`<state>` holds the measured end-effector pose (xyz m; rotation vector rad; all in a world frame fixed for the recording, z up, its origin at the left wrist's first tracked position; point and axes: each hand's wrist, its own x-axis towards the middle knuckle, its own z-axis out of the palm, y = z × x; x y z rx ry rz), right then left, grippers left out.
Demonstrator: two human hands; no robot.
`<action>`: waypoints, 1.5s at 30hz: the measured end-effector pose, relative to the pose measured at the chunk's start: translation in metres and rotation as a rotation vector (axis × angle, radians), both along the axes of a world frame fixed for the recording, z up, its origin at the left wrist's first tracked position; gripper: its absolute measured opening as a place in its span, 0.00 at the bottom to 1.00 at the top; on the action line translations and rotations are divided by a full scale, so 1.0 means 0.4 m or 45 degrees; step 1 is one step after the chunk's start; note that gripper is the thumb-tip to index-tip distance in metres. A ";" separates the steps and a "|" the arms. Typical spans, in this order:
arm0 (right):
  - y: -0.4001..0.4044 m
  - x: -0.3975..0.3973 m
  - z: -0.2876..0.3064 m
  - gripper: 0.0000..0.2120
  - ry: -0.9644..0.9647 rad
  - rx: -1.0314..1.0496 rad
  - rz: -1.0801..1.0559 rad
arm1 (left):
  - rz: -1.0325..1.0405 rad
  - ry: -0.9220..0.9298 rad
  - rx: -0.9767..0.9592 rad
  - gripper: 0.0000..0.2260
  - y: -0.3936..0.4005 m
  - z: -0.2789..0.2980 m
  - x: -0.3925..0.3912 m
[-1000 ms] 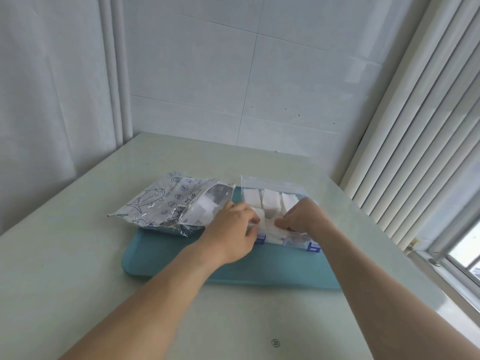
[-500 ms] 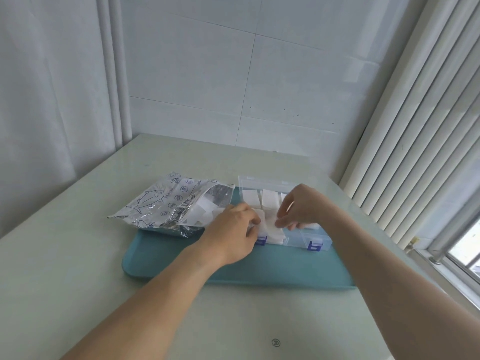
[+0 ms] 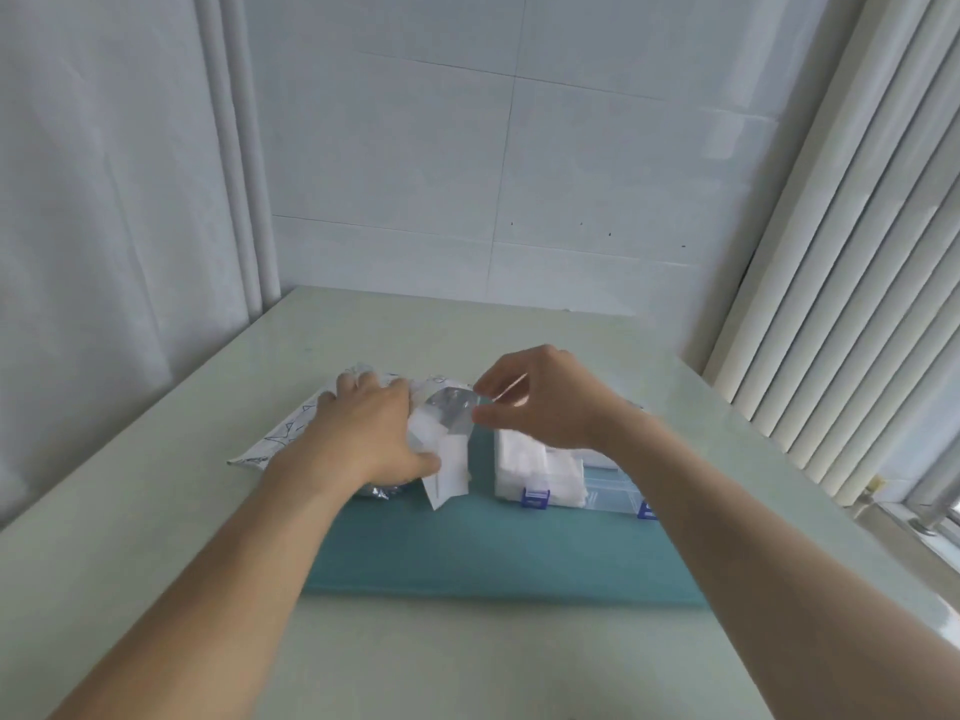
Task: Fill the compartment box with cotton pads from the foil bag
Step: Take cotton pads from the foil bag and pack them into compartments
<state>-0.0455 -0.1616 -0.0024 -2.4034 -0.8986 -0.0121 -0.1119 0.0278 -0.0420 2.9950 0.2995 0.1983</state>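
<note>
— Fingers first: what have I got?

— My left hand (image 3: 363,433) lies spread on the crinkled silver foil bag with blue fish drawings (image 3: 291,433), its thumb against the white square cotton pads (image 3: 447,459) spilling from the bag's mouth. My right hand (image 3: 540,397) hovers by that mouth with fingers curled and thumb and forefinger close together at the bag's shiny edge; I cannot tell whether they actually pinch the foil.

— Counts?

— One bag, one clear plastic compartment box with blue latches (image 3: 613,485), two latches showing. Loose pads at the bag mouth number perhaps two or three, overlapping, so no firm count. Inside the box the left compartments hold white pads, packed too close to count; the near right compartment looks unfilled.

— Edges and room?

— Bag and box both sit on a flat teal rectangular tray (image 3: 493,553), bag on the left with its far end overhanging onto the table, box on the right, a strip of bare tray between them. The near half of the tray is open.

— Surroundings?

— Pale green smooth tabletop (image 3: 467,657), white tiled wall (image 3: 467,174) behind, a white curtain (image 3: 104,200) left, white vertical blinds (image 3: 857,252) right
</note>
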 end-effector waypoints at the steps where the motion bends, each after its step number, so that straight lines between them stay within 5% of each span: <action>1: 0.031 -0.011 -0.010 0.07 0.022 -0.010 0.048 | -0.004 0.026 -0.068 0.15 0.022 -0.001 0.008; 4: 0.094 -0.025 -0.038 0.07 0.035 -0.082 0.100 | -0.015 -0.088 -0.321 0.12 0.080 -0.024 0.033; 9: 0.134 0.000 -0.087 0.28 -0.025 -0.506 0.151 | 0.037 -0.379 -0.561 0.18 0.102 -0.091 0.024; 18: 0.128 0.030 -0.068 0.06 0.079 -0.343 0.092 | -0.062 -0.484 -0.691 0.21 0.106 -0.128 0.027; 22: 0.133 0.041 -0.048 0.03 0.300 -0.038 -0.159 | -0.036 -0.477 -0.720 0.21 0.101 -0.124 0.029; 24: 0.153 0.033 -0.051 0.05 0.481 0.108 -0.230 | -0.027 -0.476 -0.739 0.21 0.098 -0.122 0.028; 27: 0.186 0.020 -0.071 0.07 0.579 -0.018 -0.239 | 0.011 -0.479 -0.785 0.21 0.091 -0.115 0.024; 34: 0.222 -0.025 -0.074 0.10 0.421 -0.253 -0.289 | 0.048 -0.486 -0.843 0.21 0.087 -0.110 0.016; 41: 0.216 -0.012 -0.074 0.32 0.655 -0.120 -0.204 | 0.085 -0.473 -0.837 0.20 0.087 -0.108 0.019; 45: 0.232 -0.019 -0.103 0.19 0.530 -0.118 -0.311 | 0.110 -0.441 -0.895 0.19 0.093 -0.109 0.022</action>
